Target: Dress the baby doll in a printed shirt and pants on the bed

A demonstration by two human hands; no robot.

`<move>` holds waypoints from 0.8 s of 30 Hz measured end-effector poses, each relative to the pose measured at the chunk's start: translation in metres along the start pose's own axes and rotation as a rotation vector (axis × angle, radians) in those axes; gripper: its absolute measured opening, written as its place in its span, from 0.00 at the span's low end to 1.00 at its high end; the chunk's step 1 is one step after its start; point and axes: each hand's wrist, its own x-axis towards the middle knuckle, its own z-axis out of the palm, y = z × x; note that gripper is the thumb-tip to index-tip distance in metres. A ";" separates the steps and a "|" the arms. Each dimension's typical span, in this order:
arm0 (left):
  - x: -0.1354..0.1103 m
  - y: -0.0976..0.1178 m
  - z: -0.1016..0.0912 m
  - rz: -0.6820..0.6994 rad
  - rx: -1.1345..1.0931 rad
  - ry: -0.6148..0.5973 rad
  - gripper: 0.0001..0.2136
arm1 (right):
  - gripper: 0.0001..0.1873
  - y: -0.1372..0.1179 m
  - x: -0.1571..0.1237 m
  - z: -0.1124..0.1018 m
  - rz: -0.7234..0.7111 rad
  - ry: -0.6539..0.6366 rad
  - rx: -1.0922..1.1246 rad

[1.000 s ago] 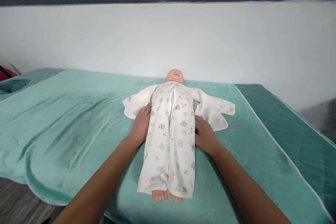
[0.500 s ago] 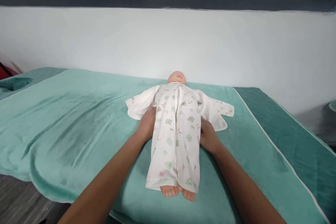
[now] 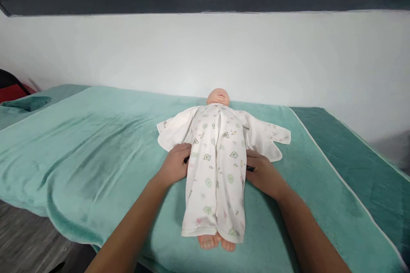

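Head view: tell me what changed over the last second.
The left hand slid along the doll toward its feet, the right hand slightly too; the view also shifted. The doll, its spread sleeves and the green blanket stayed put.

Both bare forearms reach in over the near edge of the bed [image 3: 128,106], hands apart.
The left forearm [image 3: 134,222] and right forearm [image 3: 309,228] slant inward toward the far edge. The left hand [image 3: 175,164] and right hand [image 3: 264,175] lie roughly level, backs largely up, wrists bent only a little. The fingers [image 3: 183,148] of each point inward; their tips are hidden, so their grip cannot be told.
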 end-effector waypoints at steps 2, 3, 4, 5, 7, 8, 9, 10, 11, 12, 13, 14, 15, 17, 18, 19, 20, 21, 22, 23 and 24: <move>0.001 0.003 -0.003 -0.093 -0.050 0.013 0.10 | 0.15 -0.003 0.001 -0.003 0.004 -0.050 0.011; 0.002 0.005 -0.004 -0.145 -0.069 0.027 0.10 | 0.15 -0.004 0.001 -0.003 0.008 -0.067 0.024; 0.002 0.006 -0.005 -0.193 -0.087 0.043 0.10 | 0.15 -0.005 0.002 -0.003 0.015 -0.074 0.041; 0.003 0.007 -0.006 -0.235 -0.105 0.057 0.09 | 0.15 -0.006 0.003 -0.003 0.025 -0.076 0.060; 0.003 0.009 -0.007 -0.300 -0.150 0.077 0.09 | 0.15 -0.007 0.004 -0.003 0.053 -0.065 0.095; 0.002 0.009 -0.008 -0.330 -0.174 0.087 0.09 | 0.14 -0.007 0.005 -0.003 0.071 -0.055 0.106; 0.002 0.009 -0.008 -0.359 -0.198 0.097 0.10 | 0.13 -0.007 0.005 -0.002 0.091 -0.044 0.113; 0.002 0.009 -0.008 -0.387 -0.224 0.106 0.10 | 0.12 -0.006 0.005 -0.002 0.111 -0.032 0.120; 0.002 0.009 -0.008 -0.410 -0.254 0.117 0.10 | 0.11 -0.006 0.005 -0.002 0.129 -0.021 0.124; 0.001 0.009 -0.008 -0.427 -0.288 0.132 0.10 | 0.11 -0.005 0.005 -0.001 0.144 -0.008 0.127; 0.001 0.010 -0.008 -0.438 -0.322 0.151 0.10 | 0.10 -0.005 0.005 -0.001 0.156 0.003 0.129; 0.001 0.011 -0.008 -0.443 -0.352 0.169 0.11 | 0.10 -0.004 0.005 -0.001 0.164 0.012 0.132; 0.000 0.012 -0.008 -0.444 -0.375 0.180 0.12 | 0.10 -0.004 0.005 0.000 0.172 0.019 0.134; -0.001 0.015 -0.008 -0.440 -0.394 0.166 0.17 | 0.10 -0.003 0.005 0.001 0.187 0.031 0.136; -0.002 0.017 -0.009 -0.441 -0.395 0.140 0.19 | 0.10 -0.003 0.006 0.001 0.195 0.037 0.135; -0.003 0.019 -0.009 -0.447 -0.395 0.112 0.20 | 0.10 -0.003 0.006 0.002 0.202 0.042 0.134; -0.004 0.020 -0.009 -0.460 -0.402 0.088 0.21 | 0.10 -0.002 0.007 0.003 0.210 0.046 0.131; -0.006 0.021 -0.009 -0.476 -0.418 0.072 0.22 | 0.09 -0.002 0.008 0.003 0.217 0.050 0.129; -0.007 0.022 -0.010 -0.491 -0.442 0.065 0.22 | 0.09 -0.002 0.008 0.004 0.222 0.053 0.128; -0.008 0.022 -0.010 -0.501 -0.475 0.062 0.22 | 0.09 -0.002 0.009 0.005 0.226 0.055 0.128; -0.009 0.022 -0.011 -0.506 -0.509 0.061 0.22 | 0.08 -0.002 0.009 0.005 0.228 0.057 0.129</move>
